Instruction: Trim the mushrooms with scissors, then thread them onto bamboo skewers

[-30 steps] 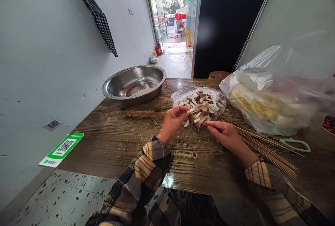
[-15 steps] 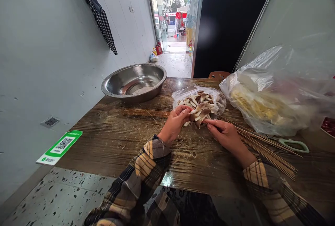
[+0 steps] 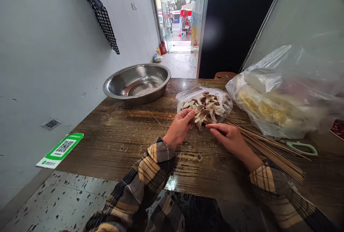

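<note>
My left hand is closed, with thumb and fingers pinching a brown-capped oyster mushroom in front of the bag. To its right, my right hand is closed in a pinch on a thin wooden skewer. The skewer's tip meets the mushrooms; how deep it goes is hidden. Just behind both hands lies an open clear plastic bag full of more mushrooms. A bundle of wooden skewers lies on the table, passing behind and under my right wrist.
A wide steel basin stands at the back left of the wooden table. On the right sit a large clear bag with yellow food and green-handled scissors. A green QR card is at the left edge.
Both hands have shifted slightly left, the mushroom and skewer moving with them. The view has tilted a little. Both hands keep their pinch.
</note>
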Tool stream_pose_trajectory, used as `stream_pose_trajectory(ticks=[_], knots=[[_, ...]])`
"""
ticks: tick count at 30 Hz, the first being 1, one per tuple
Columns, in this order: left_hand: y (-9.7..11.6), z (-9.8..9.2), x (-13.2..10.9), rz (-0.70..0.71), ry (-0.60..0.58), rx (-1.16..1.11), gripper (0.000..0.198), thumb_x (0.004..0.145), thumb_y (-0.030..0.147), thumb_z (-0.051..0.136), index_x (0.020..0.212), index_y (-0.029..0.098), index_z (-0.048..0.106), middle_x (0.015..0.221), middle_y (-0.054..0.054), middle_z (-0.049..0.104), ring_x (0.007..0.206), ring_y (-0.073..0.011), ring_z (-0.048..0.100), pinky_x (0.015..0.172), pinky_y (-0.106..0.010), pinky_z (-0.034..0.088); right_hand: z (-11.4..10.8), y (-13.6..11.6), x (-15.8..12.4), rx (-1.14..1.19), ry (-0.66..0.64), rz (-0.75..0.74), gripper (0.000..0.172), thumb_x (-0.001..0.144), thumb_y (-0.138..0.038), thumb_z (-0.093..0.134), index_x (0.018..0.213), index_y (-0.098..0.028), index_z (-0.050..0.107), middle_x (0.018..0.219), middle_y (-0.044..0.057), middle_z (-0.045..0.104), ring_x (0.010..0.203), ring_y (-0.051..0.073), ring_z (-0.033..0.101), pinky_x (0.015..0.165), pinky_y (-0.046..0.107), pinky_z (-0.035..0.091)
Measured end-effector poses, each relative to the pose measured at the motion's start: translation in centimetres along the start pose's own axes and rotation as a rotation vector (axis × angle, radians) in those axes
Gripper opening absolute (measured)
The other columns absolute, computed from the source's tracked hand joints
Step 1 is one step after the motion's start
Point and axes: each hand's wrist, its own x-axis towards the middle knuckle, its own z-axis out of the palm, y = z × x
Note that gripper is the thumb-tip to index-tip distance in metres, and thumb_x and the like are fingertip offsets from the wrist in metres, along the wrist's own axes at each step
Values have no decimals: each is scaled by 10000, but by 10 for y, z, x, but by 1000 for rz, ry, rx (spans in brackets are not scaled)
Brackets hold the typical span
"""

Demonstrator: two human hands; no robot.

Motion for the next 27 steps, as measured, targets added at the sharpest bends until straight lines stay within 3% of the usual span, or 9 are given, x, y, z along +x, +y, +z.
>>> stream_pose_trajectory(ticks=[6,20,24,27], knots=[[-2,1,-1,-46,-33,-7,310,647,383,803,807,137,703,750,-24,662,658,-109,586,628,-247,498,3,4,0,-2,50,-67,242,882,-307,549,987,-227,752,949,62,765,860,223,707,776,341,536],[-20,21,-2,18,-46,11,254,666,356,792,724,133,686,670,0,624,617,-79,523,592,-199,413,1,9,2,-85,129,-122,210,867,-287,565,892,-205,757,874,62,767,788,217,706,740,331,536],[-8,18,-2,46,-52,22,377,716,445,740,936,143,692,831,-48,688,721,-121,608,689,-244,472,-10,12,4,-48,191,-52,232,847,-330,584,894,-189,761,866,63,760,773,213,693,724,325,531],[1,8,1,142,17,84,418,752,467,700,1005,135,666,899,-88,697,782,-150,645,753,-289,498,-21,19,6,19,333,96,305,820,-404,603,915,-160,759,724,46,720,601,176,633,569,289,503]])
